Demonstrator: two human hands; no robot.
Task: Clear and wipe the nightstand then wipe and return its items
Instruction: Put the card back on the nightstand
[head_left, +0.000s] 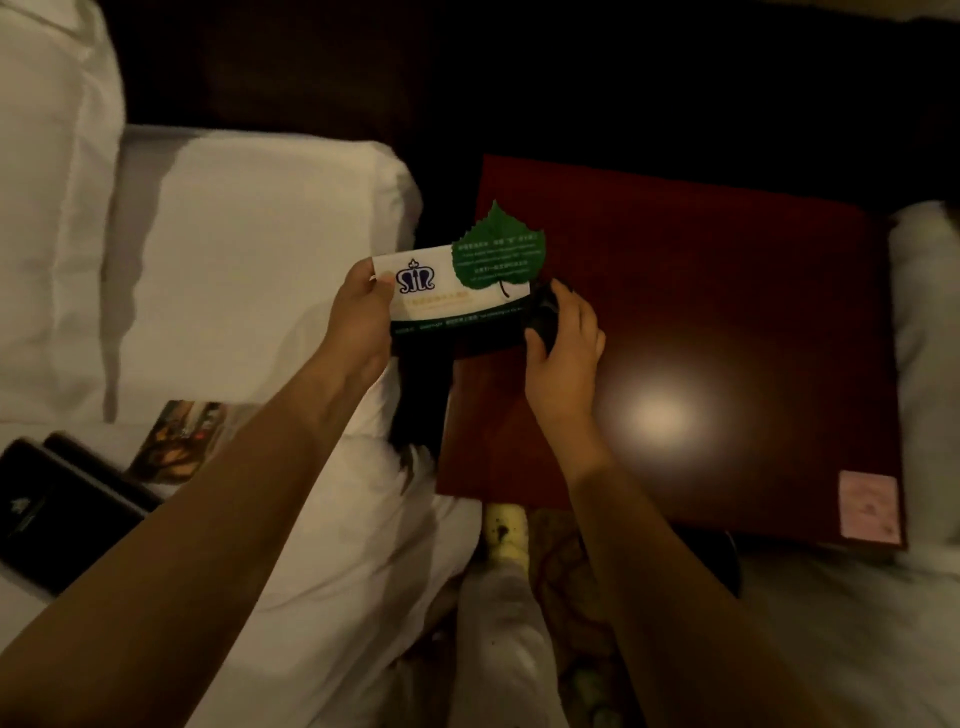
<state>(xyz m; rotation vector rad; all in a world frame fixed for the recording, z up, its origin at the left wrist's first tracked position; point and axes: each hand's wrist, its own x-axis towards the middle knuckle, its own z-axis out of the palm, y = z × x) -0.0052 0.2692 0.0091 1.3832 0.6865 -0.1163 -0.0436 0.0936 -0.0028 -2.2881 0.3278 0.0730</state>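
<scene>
Left hand (358, 306) pinches the white card (441, 291) by its 9 o'clock end, thumb on the face next to the blue crown logo, fingers behind. A green leaf-shaped card (498, 249) overlaps the white card's 1 o'clock corner; can't tell if the two are joined. Right hand (563, 343) is curled tight around a dark cloth (540, 319), bunched against the white card's 3 o'clock end, with more dark cloth running under the card's lower edge toward 9 o'clock. Both cards are in the air between the two grips, over the gap where the bed (249, 249) meets the desk (701, 322), partly above the desk's 9 o'clock edge. Desk top is red-brown and glossy with a lamp glare at roughly 6 o'clock of its centre, just at 3 o'clock of the right hand. A pink sticker (868, 512) sits at the desk's 5 o'clock corner, well apart from both hands. On the bed at 8 o'clock of the left hand: a black folder (57, 514) and a printed brochure (176, 441), touching each other. Frame is dim and a bit blurred, so card text is unreadable.
</scene>
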